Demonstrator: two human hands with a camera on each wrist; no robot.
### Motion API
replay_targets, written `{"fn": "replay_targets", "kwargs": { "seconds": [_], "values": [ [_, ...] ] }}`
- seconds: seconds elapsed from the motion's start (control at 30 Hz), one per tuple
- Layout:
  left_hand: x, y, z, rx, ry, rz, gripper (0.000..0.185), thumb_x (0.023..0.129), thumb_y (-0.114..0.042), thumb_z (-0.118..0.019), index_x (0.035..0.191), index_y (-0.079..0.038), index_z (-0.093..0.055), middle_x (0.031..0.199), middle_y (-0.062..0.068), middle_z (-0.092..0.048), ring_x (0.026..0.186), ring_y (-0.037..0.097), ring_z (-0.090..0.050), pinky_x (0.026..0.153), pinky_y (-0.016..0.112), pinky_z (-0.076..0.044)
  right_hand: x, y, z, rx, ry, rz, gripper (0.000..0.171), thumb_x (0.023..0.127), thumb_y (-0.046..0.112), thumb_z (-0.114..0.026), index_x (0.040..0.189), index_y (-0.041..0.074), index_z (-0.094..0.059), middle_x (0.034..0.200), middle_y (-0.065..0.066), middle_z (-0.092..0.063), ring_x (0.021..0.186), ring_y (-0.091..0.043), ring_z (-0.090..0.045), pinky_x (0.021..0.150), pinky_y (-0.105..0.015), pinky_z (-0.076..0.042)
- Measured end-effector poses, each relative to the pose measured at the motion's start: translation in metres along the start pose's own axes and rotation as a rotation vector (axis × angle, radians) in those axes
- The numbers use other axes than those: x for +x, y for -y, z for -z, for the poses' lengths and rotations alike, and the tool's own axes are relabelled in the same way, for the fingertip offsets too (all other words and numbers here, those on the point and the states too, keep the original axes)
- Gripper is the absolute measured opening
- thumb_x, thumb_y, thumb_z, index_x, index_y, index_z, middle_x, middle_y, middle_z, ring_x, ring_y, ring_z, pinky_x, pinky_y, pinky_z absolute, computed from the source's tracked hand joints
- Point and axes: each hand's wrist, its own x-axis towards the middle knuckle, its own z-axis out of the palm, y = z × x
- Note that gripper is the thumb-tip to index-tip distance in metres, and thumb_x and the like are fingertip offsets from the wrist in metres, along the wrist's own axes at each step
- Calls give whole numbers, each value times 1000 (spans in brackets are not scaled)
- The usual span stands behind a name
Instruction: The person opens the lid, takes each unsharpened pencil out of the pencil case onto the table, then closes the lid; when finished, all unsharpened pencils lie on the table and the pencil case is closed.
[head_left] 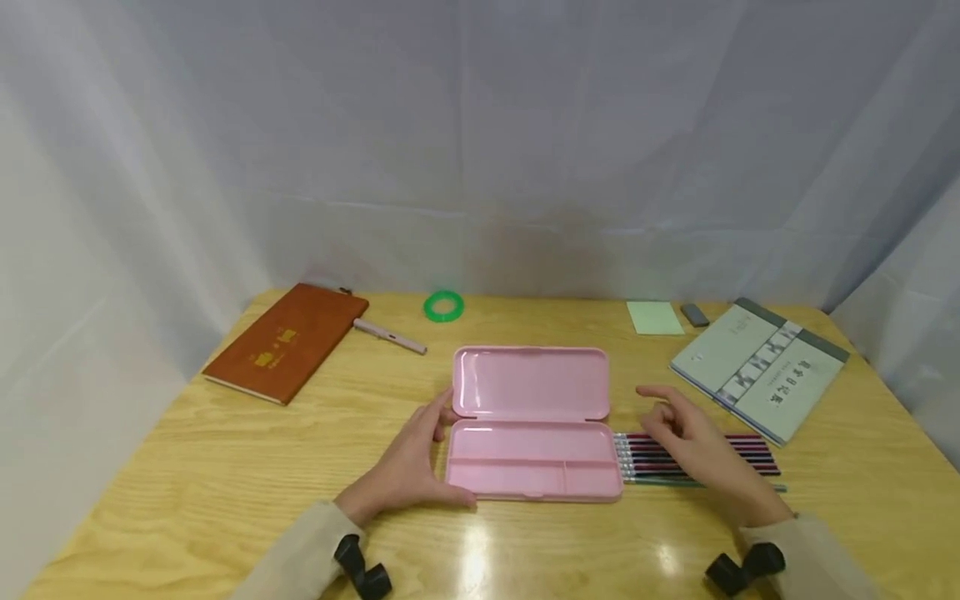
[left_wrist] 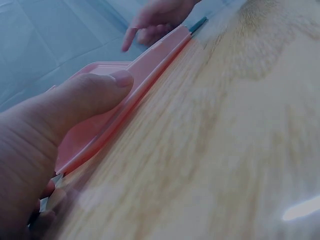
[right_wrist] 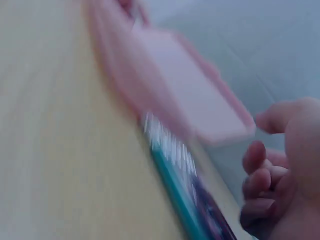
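A pink pencil case point(head_left: 534, 442) lies with its lid point(head_left: 531, 383) raised back, showing bare divided compartments. At its left end, my left hand point(head_left: 408, 467) holds it, thumb along the front corner and fingers near the hinge. In the left wrist view the thumb point(left_wrist: 107, 90) lies on the case's edge. To the right of the case lies a row of several dark red and black pencils point(head_left: 753, 454), with a green one point(right_wrist: 172, 192) at the front. Above the pencils hovers my right hand point(head_left: 693, 446), index finger extended, other fingers curled, holding nothing.
A brown notebook point(head_left: 288, 342) and a pen point(head_left: 390, 336) lie at the left. Behind the case is a green tape ring point(head_left: 427, 307). Farther right lie pale sticky notes point(head_left: 655, 317), a grey eraser point(head_left: 694, 314) and a grey-green notebook point(head_left: 761, 367). A pale curtain point(head_left: 525, 150) hangs behind the table.
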Motion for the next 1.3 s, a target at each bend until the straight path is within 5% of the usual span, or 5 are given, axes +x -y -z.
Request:
{"fn": "replay_targets", "kwargs": {
  "seconds": [0.17,0.37,0.8,1.0,1.3],
  "values": [
    [1,0,-3,-30,-4,5,140,46,-49,-94,154,-9,-14,120,-2,-54,93,12,-42,83,27,-40,29,5,-13,482,148,-187,55,106,32,-30,146,-5,-23,67,5,-45,57,-5,-38,55,-31,-25],
    [5,-2,-4,-78,-2,49,150,43,-47,-95,153,-4,-3,117,-2,-57,91,13,-42,81,26,-39,28,1,-12,774,260,-63,45,106,37,-13,128,18,-48,67,8,-47,56,-16,-26,55,-35,-16],
    [10,6,1,60,59,-127,115,51,-51,-91,145,-8,-40,123,-1,-55,101,9,-43,87,29,-42,-6,23,-25,-194,196,13,23,93,32,-64,109,17,-58,59,12,-41,51,2,-36,50,-18,-34],
    [12,5,3,74,76,-91,74,79,-46,-74,139,-10,-48,114,-5,-56,96,9,-42,82,27,-39,-6,25,-32,-304,172,20,37,82,38,-75,107,19,-56,58,15,-37,50,3,-33,50,-16,-30],
    [10,6,1,5,72,-40,73,78,-41,-78,136,-7,-50,113,-1,-57,96,11,-42,82,27,-39,-6,31,-31,-310,206,-5,41,83,45,-71,111,19,-56,59,12,-37,51,1,-33,50,-18,-30]
  ]
}}
